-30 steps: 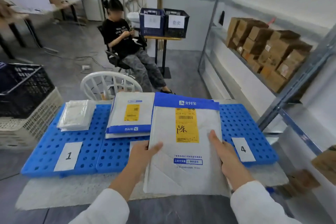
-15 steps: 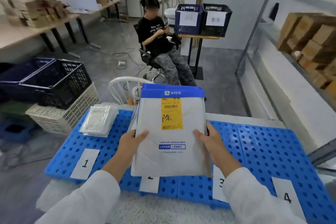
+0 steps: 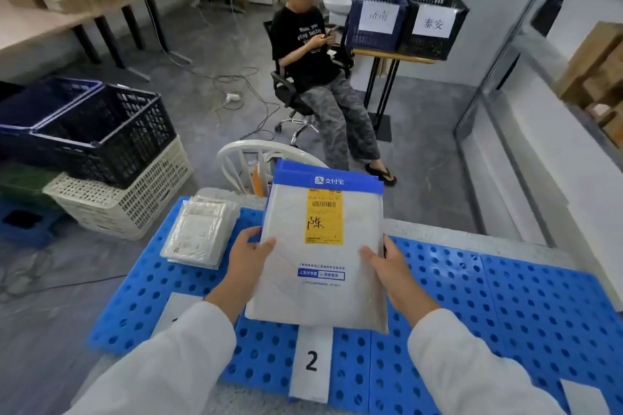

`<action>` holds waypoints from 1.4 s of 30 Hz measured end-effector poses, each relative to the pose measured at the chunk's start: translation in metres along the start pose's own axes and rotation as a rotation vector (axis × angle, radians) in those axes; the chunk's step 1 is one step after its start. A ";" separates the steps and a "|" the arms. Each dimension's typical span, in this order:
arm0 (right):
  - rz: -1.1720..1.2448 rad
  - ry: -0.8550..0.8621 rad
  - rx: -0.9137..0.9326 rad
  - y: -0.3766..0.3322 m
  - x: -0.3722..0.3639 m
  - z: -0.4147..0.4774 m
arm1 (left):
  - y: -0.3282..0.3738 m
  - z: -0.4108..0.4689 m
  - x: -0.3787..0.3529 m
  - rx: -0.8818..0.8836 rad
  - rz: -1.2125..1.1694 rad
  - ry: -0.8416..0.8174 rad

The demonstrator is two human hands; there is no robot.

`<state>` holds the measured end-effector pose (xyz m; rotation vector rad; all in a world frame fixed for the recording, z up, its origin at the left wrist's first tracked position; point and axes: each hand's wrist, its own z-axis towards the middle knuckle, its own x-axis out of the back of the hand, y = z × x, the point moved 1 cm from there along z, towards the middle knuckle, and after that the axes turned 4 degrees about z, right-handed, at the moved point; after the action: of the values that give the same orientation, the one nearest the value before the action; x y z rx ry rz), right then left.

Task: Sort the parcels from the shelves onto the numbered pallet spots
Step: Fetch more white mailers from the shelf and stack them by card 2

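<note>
Head view: left hand (image 3: 247, 261) and right hand (image 3: 391, 266) each grip a side edge of the mailer (image 3: 320, 296), likely light, soft and floppy.

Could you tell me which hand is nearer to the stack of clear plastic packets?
Left. The left hand holds the mailer just right of the packets; the right hand holds the mailer's far edge.

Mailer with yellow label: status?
Left hand and right hand pinch mailer by its sides. Held just behind spot 2 label, another parcel beneath. Nothing blocking.
</note>
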<state>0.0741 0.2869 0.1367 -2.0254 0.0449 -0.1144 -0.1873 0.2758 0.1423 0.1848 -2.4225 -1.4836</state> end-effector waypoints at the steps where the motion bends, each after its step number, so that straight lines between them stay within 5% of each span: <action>1: -0.011 0.008 -0.010 0.001 -0.006 0.007 | -0.002 0.010 0.003 0.008 0.000 -0.010; 23: -0.177 0.275 -0.211 0.048 -0.044 0.077 | -0.061 0.109 -0.002 0.078 0.159 -0.140; 30: -0.467 0.332 -0.179 0.045 -0.034 0.090 | -0.057 0.118 -0.005 0.053 0.248 -0.135; 42: -0.304 0.387 -0.134 0.040 -0.051 0.104 | -0.052 0.131 0.000 0.019 0.400 -0.101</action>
<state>0.0348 0.3664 0.0525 -2.1043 -0.0120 -0.7109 -0.2301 0.3629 0.0400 -0.3592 -2.3683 -1.3139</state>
